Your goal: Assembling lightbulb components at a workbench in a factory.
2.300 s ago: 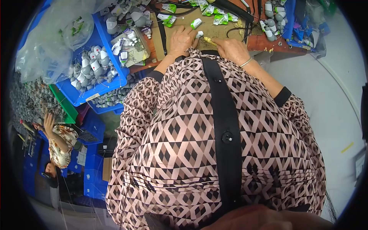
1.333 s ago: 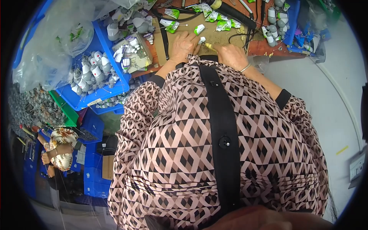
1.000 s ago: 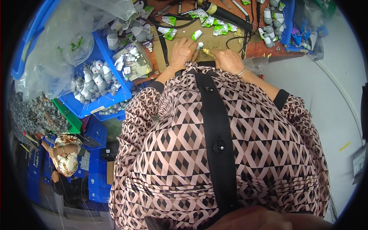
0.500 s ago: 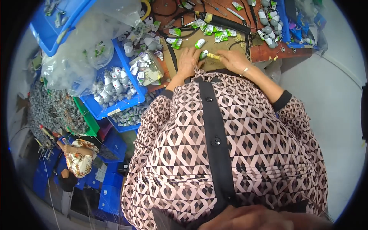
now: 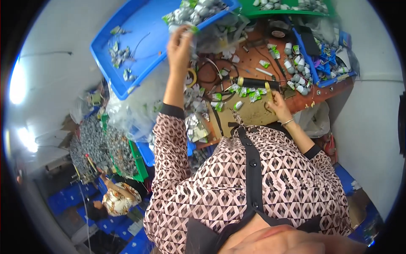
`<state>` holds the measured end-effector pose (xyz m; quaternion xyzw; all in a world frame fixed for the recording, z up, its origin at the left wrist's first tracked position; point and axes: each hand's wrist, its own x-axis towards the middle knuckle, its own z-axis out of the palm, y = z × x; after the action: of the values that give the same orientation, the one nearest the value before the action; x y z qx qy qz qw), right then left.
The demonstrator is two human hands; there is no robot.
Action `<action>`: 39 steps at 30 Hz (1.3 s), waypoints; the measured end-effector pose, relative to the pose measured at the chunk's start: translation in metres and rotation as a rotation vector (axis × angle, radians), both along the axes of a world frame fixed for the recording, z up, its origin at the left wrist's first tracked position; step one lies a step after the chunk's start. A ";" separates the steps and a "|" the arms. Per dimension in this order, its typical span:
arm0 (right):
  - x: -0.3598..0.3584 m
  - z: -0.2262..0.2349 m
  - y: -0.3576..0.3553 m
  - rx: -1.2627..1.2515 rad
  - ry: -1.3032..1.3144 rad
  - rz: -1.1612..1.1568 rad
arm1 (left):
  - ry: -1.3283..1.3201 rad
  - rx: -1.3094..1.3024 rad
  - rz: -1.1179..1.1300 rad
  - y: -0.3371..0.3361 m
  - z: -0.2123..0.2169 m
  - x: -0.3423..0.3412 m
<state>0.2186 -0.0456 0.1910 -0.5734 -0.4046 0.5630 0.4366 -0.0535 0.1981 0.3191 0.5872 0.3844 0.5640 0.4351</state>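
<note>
Left hand (image 5: 181, 47) motion-blurred; can't tell whether its fingertips pinch or just touch a green-and-white piece (image 5: 192, 29). Right hand (image 5: 279, 108) covers the lower end of the yellow tool handle (image 5: 268, 89). Raised blue tray (image 5: 146, 31) and green bin (image 5: 253, 12) cut off by top edge. Grey parts heap (image 5: 91, 135) too small to separate; co-worker's (image 5: 120, 199) hands too small to read.

Left hand (image 5: 180, 45) raised to tray (image 5: 146, 46), yellow tool (image 5: 268, 90) turned
</note>
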 end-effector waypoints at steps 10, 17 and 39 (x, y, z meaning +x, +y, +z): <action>0.087 0.046 0.056 0.103 -0.180 -0.111 | 0.755 0.309 0.530 0.050 0.020 -0.041; 0.228 0.055 0.318 0.448 -1.209 0.002 | 0.998 0.420 0.545 -0.058 -0.023 0.062; 0.186 0.067 0.287 0.004 -0.393 0.142 | 0.462 -0.183 0.137 -0.175 -0.123 0.144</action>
<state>0.4048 0.2413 0.2582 -0.6414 -0.5224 0.4690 0.3094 0.0902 0.0231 0.1959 0.6313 0.5620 0.4058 0.3476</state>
